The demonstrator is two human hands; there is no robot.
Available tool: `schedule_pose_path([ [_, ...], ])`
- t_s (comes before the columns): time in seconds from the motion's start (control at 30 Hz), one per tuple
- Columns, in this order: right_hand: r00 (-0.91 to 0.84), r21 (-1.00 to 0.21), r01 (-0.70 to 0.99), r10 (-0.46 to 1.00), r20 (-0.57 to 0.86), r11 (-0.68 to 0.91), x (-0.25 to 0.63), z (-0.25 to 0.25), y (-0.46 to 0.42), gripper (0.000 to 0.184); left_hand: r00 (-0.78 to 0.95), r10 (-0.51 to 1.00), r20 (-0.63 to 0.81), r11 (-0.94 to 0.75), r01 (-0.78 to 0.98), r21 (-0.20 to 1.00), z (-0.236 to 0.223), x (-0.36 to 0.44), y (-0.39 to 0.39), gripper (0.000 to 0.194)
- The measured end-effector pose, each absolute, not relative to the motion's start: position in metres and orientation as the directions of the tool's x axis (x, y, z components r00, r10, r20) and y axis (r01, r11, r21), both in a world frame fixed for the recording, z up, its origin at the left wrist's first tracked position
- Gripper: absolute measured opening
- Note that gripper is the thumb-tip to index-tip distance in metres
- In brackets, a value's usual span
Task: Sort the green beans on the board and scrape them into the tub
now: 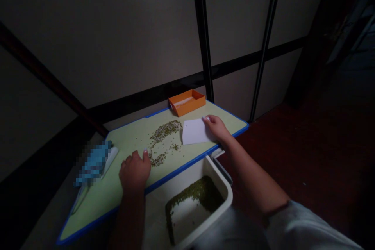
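Note:
My right hand grips a white flat card by its right end, thumb on top. The card is tilted over the light green tabletop, its left edge near small green grains that look like mung beans. A smaller scatter of beans lies closer to me. Beside that scatter, my left hand rests at the tabletop with fingers bent and thumb apart, and nothing shows in it. Its fingertips are partly hidden. Below the front edge, a white bin holds more green beans.
An orange open tray stands at the back of the table, which has a blue rim. On the left lies a blurred-out blue item beside a white object. A panelled wall rises behind; dark red floor is at right.

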State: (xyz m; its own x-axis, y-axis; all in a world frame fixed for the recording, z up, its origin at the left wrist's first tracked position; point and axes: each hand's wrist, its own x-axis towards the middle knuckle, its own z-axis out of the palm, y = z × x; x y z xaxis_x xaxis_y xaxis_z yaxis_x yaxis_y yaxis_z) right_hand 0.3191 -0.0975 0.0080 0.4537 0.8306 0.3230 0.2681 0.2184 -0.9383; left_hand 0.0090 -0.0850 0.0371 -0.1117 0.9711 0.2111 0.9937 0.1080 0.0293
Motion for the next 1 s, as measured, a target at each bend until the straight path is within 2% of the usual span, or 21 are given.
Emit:
schedule_pose_path([
  [0.3, 0.439, -0.927, 0.294, 0.829, 0.346, 0.231, 0.3210, 0.0036, -0.0947, 0.031, -0.111, 0.966, 0.235, 0.098, 0.993, 0.066, 0.0352, 0.0085, -0.0846, 0.064],
  [0.57, 0.547, -0.930, 0.333, 0.772, 0.324, 0.154, 0.3195, 0.0066, -0.0951, 0.024, -0.114, 0.968, 0.223, 0.100, 0.992, 0.076, 0.0348, 0.0085, -0.0845, 0.065],
  [0.8, 0.454, -0.917, 0.322, 0.812, 0.367, 0.234, 0.3179, 0.0076, -0.0979, 0.030, -0.120, 0.970, 0.211, 0.107, 0.992, 0.069, 0.0370, 0.0099, -0.0848, 0.065],
  [1.0, 0.499, -0.910, 0.361, 0.782, 0.374, 0.205, 0.3142, 0.0076, -0.0889, 0.030, -0.121, 0.973, 0.198, 0.111, 0.992, 0.059, 0.0387, 0.0110, -0.0856, 0.068],
])
